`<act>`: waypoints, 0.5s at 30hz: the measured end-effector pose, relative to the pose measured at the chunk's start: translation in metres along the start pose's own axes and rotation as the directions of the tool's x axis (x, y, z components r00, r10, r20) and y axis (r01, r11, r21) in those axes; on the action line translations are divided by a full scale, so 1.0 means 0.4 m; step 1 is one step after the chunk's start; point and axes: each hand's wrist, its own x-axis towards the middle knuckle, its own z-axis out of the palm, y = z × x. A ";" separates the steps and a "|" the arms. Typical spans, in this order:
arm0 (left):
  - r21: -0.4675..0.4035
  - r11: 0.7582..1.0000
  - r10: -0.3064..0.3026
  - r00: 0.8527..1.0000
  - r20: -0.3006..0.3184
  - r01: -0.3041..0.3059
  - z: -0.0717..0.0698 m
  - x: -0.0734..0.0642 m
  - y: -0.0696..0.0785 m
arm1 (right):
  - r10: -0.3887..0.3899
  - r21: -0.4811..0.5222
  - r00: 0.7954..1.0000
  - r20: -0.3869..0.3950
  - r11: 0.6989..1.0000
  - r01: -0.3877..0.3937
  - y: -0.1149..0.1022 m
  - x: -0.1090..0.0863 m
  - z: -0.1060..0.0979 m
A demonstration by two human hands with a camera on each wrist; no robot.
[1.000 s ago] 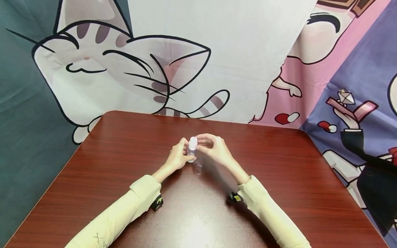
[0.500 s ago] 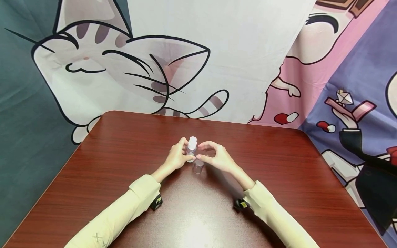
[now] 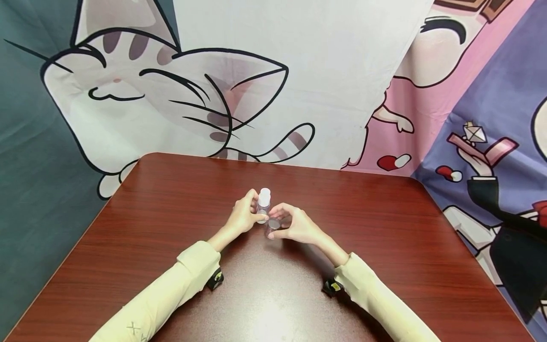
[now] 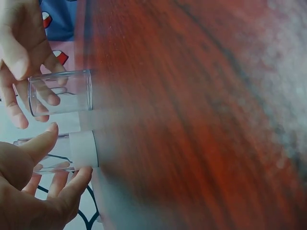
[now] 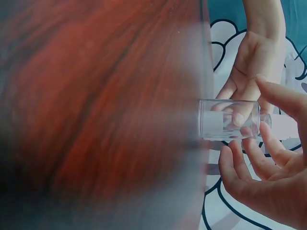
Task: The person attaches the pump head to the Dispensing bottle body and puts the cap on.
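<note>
My left hand grips a small clear bottle with a white top, upright on the table. In the left wrist view, thumb and fingers pinch its sides just above its white base. Close beside it, a short clear cylinder like a bottle cover stands on the table. My right hand is spread around that cover, thumb on the near side and fingers beyond. In the right wrist view the thumb stays a little apart from the clear cover; finger contact is hard to tell.
The brown wooden table spreads wide around both hands, its far edge meeting a cartoon-printed cloth. A small black device sits under the left cuff, and another black device under the right.
My right hand has left the bottle's white top and come down toward me, around the clear cover. The left hand keeps its grip on the bottle, and the cover has not moved.
</note>
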 end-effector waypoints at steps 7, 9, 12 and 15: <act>-0.008 1.000 0.004 1.000 -0.001 -0.004 -0.001 -0.001 0.001 | -0.036 -0.015 0.999 0.005 0.999 0.036 0.009 0.007 0.008; -0.011 1.000 0.007 1.000 -0.002 -0.007 -0.001 -0.001 0.001 | -0.041 -0.012 0.999 0.007 0.999 0.041 0.010 0.010 0.009; -0.017 1.000 0.009 1.000 -0.002 -0.009 -0.002 -0.001 0.002 | -0.048 -0.010 0.999 0.008 0.999 0.048 0.010 0.012 0.009; -0.015 1.000 0.006 1.000 -0.002 -0.006 -0.003 -0.001 0.003 | -0.049 -0.023 0.999 0.006 0.999 0.049 0.009 0.012 0.008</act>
